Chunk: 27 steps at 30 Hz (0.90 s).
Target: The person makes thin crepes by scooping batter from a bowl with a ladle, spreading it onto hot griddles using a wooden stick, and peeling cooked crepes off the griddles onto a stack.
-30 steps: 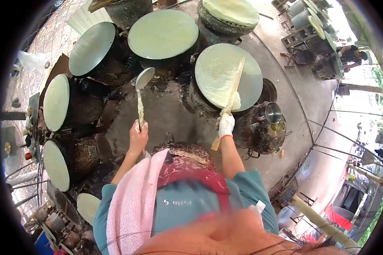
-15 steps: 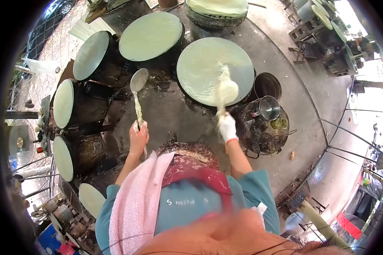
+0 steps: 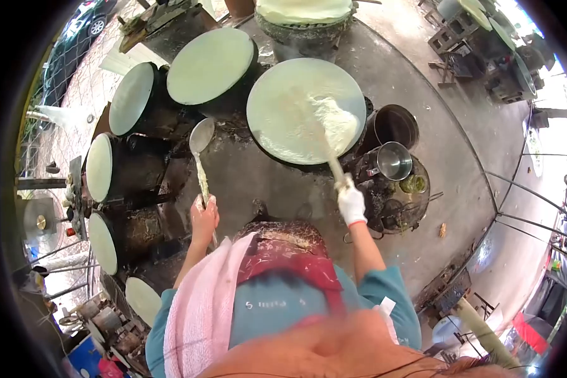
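My left hand (image 3: 205, 217) is closed round the batter-smeared handle of a ladle (image 3: 201, 135). The ladle's metal bowl points away from me over the dark floor. In a white glove, my right hand (image 3: 351, 203) grips the pale handle of a batter spreader (image 3: 335, 165). Motion smears the spreader's head, which lies over a large round griddle (image 3: 277, 104). Pale batter (image 3: 337, 126) covers much of this griddle, thick and wet on its right side. Below the griddle, my apron (image 3: 286, 249) is spotted with batter.
More round griddles (image 3: 211, 66) on dark stoves curve round my left side. To the right stand a dark bucket (image 3: 394, 128), a metal pot (image 3: 394, 161) and a small round stand (image 3: 400, 211) with a green coil on it. A pink towel (image 3: 201, 309) hangs over my left shoulder.
My right hand has shifted slightly right and towards me, and the spreader's head has swung leftward across the griddle. The batter's pattern differs. My left hand still holds the ladle; the view has shifted slightly.
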Each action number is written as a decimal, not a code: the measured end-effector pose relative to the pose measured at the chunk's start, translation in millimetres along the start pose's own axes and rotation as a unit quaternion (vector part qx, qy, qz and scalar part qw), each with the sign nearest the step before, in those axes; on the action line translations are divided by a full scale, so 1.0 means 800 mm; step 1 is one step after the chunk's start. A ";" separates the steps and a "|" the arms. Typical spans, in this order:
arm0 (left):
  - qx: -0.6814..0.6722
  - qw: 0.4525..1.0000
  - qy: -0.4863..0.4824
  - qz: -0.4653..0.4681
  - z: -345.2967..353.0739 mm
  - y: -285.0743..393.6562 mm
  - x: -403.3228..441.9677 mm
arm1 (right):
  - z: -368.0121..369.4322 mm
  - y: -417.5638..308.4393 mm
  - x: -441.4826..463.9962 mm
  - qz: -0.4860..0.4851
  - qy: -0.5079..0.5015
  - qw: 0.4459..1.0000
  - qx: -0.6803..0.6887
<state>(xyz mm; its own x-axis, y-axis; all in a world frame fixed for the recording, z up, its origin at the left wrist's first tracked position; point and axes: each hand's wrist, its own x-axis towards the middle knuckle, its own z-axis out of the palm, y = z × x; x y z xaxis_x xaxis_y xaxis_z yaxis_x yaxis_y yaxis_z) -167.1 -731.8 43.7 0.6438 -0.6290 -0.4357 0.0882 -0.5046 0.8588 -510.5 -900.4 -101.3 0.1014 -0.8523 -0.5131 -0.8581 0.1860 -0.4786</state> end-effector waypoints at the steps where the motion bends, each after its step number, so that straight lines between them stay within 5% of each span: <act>1: 0.005 1.000 0.002 0.002 -0.002 -0.007 0.003 | -0.004 0.010 0.025 -0.010 0.056 0.998 0.001; 10: 0.007 0.999 0.033 -0.027 0.001 -0.020 -0.010 | -0.129 -0.110 0.257 -0.065 0.225 0.968 -0.095; 12: 0.001 0.999 0.026 -0.036 0.005 -0.017 -0.008 | -0.129 -0.143 0.223 -0.129 0.166 0.974 -0.084; 13: -0.009 0.999 0.022 -0.035 0.005 -0.021 -0.007 | -0.109 -0.145 0.192 -0.176 0.216 0.960 -0.038; 14: -0.020 0.999 0.017 -0.035 0.005 -0.022 -0.007 | -0.094 -0.130 0.167 -0.275 0.167 0.934 0.154; 15: -0.018 0.999 0.013 -0.033 0.007 -0.020 -0.008 | -0.073 -0.111 0.144 -0.363 0.234 0.886 0.166; 16: -0.016 0.999 0.009 -0.029 0.011 -0.016 -0.006 | -0.070 -0.098 0.099 -0.299 0.174 0.911 0.222; 17: -0.012 1.000 0.006 -0.026 0.014 -0.012 -0.005 | -0.044 -0.067 0.078 -0.229 0.114 0.857 0.448; 19: -0.012 1.000 -0.006 -0.015 0.023 -0.006 -0.002 | -0.023 -0.025 0.033 -0.136 0.192 0.850 0.471; 20: -0.011 1.000 -0.012 -0.010 0.030 -0.003 0.001 | 0.023 0.016 0.041 -0.107 0.182 0.745 0.633; 22: -0.014 0.999 -0.048 -0.006 0.047 0.006 0.014 | 0.020 0.035 0.005 0.083 -0.005 0.814 0.575; 24: -0.003 0.996 -0.087 0.001 0.069 0.023 0.037 | -0.017 0.001 -0.028 0.096 -0.081 0.800 0.587; 27: 0.002 0.987 -0.152 0.048 0.116 0.057 0.091 | -0.030 0.019 0.001 0.021 -0.007 0.796 0.605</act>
<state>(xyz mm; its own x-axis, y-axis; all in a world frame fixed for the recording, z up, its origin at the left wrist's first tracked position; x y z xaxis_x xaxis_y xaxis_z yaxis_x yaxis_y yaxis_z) -186.9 -855.3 26.3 0.3909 -0.8221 -0.4140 0.0355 -0.4359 0.8993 -535.1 -909.8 -91.8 0.0981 -0.8293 -0.5501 0.2507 0.5555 -0.7928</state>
